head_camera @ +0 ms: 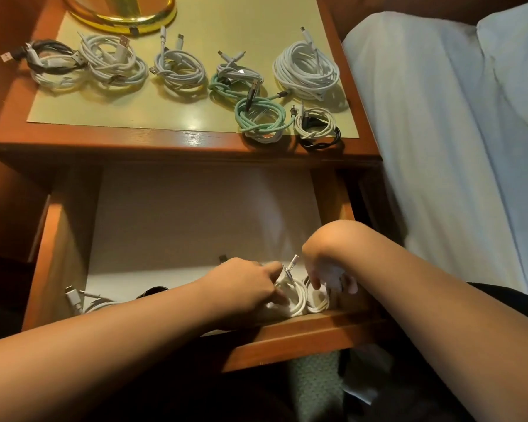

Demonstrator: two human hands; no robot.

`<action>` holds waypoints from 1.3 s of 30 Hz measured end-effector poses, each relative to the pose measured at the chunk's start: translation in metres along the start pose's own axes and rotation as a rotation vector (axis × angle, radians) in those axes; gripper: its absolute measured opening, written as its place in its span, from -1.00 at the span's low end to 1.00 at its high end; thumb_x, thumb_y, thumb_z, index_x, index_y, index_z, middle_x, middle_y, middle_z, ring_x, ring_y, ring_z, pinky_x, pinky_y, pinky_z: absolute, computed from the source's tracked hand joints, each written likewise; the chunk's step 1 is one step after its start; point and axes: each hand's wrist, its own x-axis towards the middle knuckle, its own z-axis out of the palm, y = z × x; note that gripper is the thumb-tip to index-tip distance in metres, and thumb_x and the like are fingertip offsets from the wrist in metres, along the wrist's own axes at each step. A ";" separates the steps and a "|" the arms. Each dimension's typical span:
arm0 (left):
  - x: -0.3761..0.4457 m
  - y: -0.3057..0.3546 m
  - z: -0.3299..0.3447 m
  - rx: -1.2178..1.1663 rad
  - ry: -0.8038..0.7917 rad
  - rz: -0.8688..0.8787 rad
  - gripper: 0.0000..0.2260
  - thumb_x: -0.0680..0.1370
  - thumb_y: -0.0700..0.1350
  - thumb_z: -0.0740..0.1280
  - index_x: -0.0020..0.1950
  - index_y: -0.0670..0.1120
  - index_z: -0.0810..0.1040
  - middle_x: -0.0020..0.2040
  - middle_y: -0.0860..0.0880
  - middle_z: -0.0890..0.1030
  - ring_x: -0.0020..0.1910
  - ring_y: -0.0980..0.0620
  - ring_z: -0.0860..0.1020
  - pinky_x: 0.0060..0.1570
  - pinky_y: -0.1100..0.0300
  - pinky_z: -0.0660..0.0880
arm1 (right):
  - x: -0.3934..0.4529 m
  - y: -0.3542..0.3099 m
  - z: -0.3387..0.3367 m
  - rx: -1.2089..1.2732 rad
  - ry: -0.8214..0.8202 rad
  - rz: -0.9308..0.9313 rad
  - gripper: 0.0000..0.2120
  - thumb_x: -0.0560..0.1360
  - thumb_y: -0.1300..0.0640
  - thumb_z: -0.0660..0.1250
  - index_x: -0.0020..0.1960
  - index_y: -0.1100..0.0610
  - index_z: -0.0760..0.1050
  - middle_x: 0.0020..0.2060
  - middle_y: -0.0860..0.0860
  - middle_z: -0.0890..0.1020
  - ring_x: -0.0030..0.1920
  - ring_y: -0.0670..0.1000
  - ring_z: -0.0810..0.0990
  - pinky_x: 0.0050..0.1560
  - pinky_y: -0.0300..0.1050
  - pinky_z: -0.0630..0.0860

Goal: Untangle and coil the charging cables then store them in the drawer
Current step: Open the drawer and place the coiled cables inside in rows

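Head view, so the near end of the open drawer [302, 327] is mostly blocked by forearms, and the right hand [326, 269] is blurry. I can't really tell if its fingers are curled on anything; they hang over a small white coil [317, 301] in the drawer's near right corner. The left hand [241, 284] pinches the bigger white coil [293, 295] just beside it, forefinger stretched toward the plug ends sticking up. More cable ends [73, 296] peek out at the near left corner, half hidden. Up on the nightstand top [165, 114], coiled cables sit in a row along the far side: white ones [307, 70], mint green [258, 117], black-and-white [54, 65]. A brass lamp base [125, 10] is cut off at the far edge. A bed with white sheets [439, 132] is on the right.
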 end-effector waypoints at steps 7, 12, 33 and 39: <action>0.006 0.005 -0.002 0.006 0.007 0.008 -0.62 0.66 0.15 0.04 0.33 0.11 0.54 0.19 -0.04 0.43 0.04 -0.15 0.55 -0.23 0.05 0.36 | 0.008 -0.006 -0.002 -0.346 -0.235 0.045 -0.67 0.64 0.22 0.35 0.39 0.20 0.56 -0.18 0.06 0.68 -0.43 -0.03 0.65 -0.39 -0.27 0.61; 0.004 0.005 -0.006 -0.026 -0.031 0.055 -0.62 0.68 0.17 0.06 0.48 0.33 0.40 0.15 -0.04 0.41 0.01 -0.13 0.55 -0.23 0.06 0.28 | -0.003 0.003 -0.015 -0.143 -0.090 -0.006 -0.78 0.56 0.19 0.46 0.19 0.18 0.68 -0.06 0.09 0.76 -0.26 0.02 0.77 0.04 0.01 0.71; -0.034 -0.094 -0.099 -0.223 1.021 -0.321 -0.92 0.51 -0.08 0.44 -0.04 -0.06 0.64 -0.08 -0.03 0.61 -0.19 -0.01 0.55 -0.24 0.04 0.55 | -0.052 0.002 -0.076 0.498 1.352 -0.542 -0.82 0.59 -0.05 0.43 0.18 -0.06 0.62 -0.28 -0.12 0.63 -0.28 -0.13 0.60 -0.21 -0.17 0.60; -0.028 -0.097 -0.098 -0.259 1.017 -0.348 -0.94 0.51 -0.07 0.45 -0.06 -0.04 0.65 -0.09 0.00 0.61 -0.19 0.00 0.56 -0.22 0.02 0.57 | -0.032 -0.007 -0.087 0.315 1.338 -0.434 -0.63 0.58 -0.11 0.40 0.37 -0.12 0.60 -0.09 -0.10 0.62 -0.08 -0.01 0.58 -0.12 -0.12 0.47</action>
